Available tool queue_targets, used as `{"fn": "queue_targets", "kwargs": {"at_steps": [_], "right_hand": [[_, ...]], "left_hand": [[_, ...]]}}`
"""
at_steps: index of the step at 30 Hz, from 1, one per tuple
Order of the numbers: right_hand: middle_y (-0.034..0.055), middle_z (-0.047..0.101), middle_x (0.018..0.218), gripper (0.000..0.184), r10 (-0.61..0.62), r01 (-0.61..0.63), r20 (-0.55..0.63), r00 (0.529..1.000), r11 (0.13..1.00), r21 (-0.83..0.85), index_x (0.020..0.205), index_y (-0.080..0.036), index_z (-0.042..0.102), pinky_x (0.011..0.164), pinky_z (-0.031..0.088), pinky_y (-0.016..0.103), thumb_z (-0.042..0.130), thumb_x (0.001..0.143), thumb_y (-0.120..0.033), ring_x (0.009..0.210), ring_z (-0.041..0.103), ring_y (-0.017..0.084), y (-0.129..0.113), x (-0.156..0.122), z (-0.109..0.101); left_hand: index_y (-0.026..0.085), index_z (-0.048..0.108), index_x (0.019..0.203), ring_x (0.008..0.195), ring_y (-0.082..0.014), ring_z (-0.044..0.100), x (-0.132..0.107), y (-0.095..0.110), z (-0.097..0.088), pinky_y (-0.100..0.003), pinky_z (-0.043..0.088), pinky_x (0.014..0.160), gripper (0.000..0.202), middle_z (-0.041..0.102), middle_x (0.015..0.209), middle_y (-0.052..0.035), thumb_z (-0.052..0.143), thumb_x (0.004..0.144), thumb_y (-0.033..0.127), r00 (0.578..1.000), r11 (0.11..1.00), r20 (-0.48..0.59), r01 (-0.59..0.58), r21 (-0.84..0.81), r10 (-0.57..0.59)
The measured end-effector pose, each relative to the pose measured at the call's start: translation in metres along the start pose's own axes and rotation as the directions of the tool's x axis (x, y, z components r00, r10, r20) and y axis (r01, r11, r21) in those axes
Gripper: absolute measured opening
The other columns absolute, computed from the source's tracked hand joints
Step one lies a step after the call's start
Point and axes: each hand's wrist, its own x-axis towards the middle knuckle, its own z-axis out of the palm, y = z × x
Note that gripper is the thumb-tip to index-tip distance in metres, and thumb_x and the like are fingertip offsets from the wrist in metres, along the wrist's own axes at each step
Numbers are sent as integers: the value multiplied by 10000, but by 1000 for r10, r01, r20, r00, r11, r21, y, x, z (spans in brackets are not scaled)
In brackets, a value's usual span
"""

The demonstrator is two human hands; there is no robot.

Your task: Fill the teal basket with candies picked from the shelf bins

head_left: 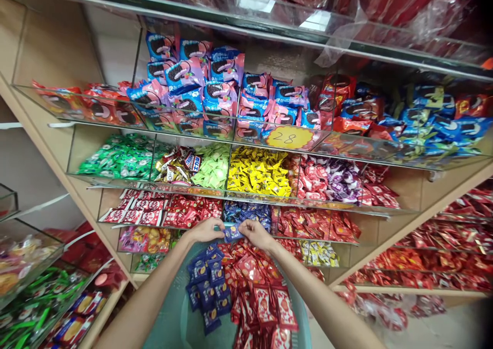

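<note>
Between my two hands is a small dark blue candy packet [232, 233], pinched at its left end by my left hand [208, 230] and at its right end by my right hand [255, 234]. Both hands are closed on it, just in front of a shelf section of blue packets [246, 213]. Below them stands a teal plastic basket [165, 315]. Inside it, blue packets [211, 282] lie on the left and red packets [265, 308] on the right. My forearms reach over the basket's two sides.
Glass-fronted shelves rise ahead, with yellow sweets [260, 172], green sweets [115, 156] and blue-pink biscuit packs [188, 77]. A yellow price tag [287, 137] reads 28. Red packets fill the shelves at right [427, 241]. More bins with green-wrapped sweets [38, 292] stand at lower left.
</note>
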Motion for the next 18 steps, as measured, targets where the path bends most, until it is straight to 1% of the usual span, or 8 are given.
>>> {"fn": "queue_targets", "kwargs": {"at_steps": [4,7,9,11,15,18], "right_hand": [[-61,505,443,332,-19,19,3,1000,1000,3,692,-181,479,370,308,178,528,731,-508,361,409,66,10,-11,0],[-57,509,451,338,-19,19,-10,1000,1000,6,690,-180,475,370,332,183,514,740,-512,359,414,68,12,-14,1],[-59,506,444,341,-13,13,-6,1000,1000,-5,687,-182,466,368,340,186,519,732,-516,353,419,72,12,-14,1],[-62,504,448,345,-25,25,23,999,1000,-17,692,-182,464,371,339,188,532,720,-520,355,424,74,10,-12,0],[-59,515,512,347,-94,96,74,993,995,-24,725,-175,477,401,330,185,546,713,-515,403,449,73,6,-11,-1],[-50,509,525,336,-135,139,80,988,989,-51,681,-172,473,432,328,191,520,741,-500,432,447,74,0,-16,-2]], "left_hand": [[173,601,760,732,-144,506,-2,5,-4,-204,374,639,154,566,750,21,507,695,276,1000,1000,23,11,23,-11],[178,596,757,727,-143,501,-3,8,-5,-205,373,638,154,566,740,26,495,693,276,999,1000,43,5,31,-6],[177,599,753,727,-147,504,-2,8,-5,-208,376,641,156,569,735,25,496,684,272,999,999,37,16,36,-17],[177,603,748,733,-152,511,-1,6,-5,-213,383,652,158,579,737,23,506,674,277,999,999,31,34,41,-36],[178,607,739,747,-156,524,0,2,-3,-220,395,674,156,592,743,24,528,660,286,998,998,28,48,40,-49],[172,609,726,757,-155,534,0,3,-3,-221,400,687,145,600,751,16,537,651,273,999,999,29,28,29,-28]]}}
